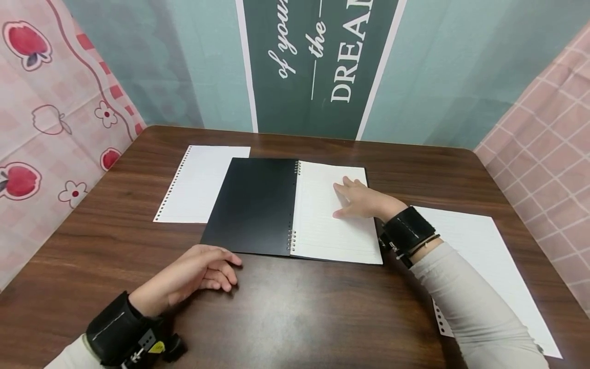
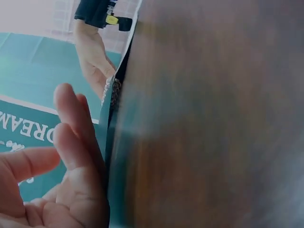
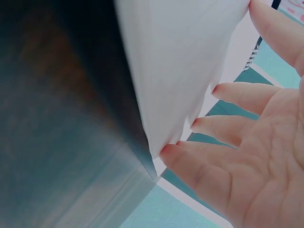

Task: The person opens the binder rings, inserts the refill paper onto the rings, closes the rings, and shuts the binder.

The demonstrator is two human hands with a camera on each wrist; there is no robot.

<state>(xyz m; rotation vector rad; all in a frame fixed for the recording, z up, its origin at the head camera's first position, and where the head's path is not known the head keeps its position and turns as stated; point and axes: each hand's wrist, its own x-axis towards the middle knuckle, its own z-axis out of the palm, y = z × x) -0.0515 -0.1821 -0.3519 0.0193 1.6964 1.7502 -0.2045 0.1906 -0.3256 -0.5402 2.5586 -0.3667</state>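
Observation:
An open ring-bound notebook lies on the table, its black cover [image 1: 258, 205] on the left and lined white pages [image 1: 322, 230] on the right. Metal rings [image 1: 292, 241] run along the middle at top and bottom. My right hand [image 1: 357, 200] is over the page with fingers spread; in the right wrist view its fingertips [image 3: 171, 153] touch the paper. Just in front of the cover's near left corner, my left hand [image 1: 207, 271] rests by the table with loosely curled fingers, holding nothing.
A loose white sheet with punched holes [image 1: 198, 179] lies at the left, partly under the black cover. Another punched sheet [image 1: 479, 266] is at the right, partly hidden beneath my right forearm. The brown table [image 1: 295, 307] meets a printed cloth backdrop [image 1: 428, 92] behind.

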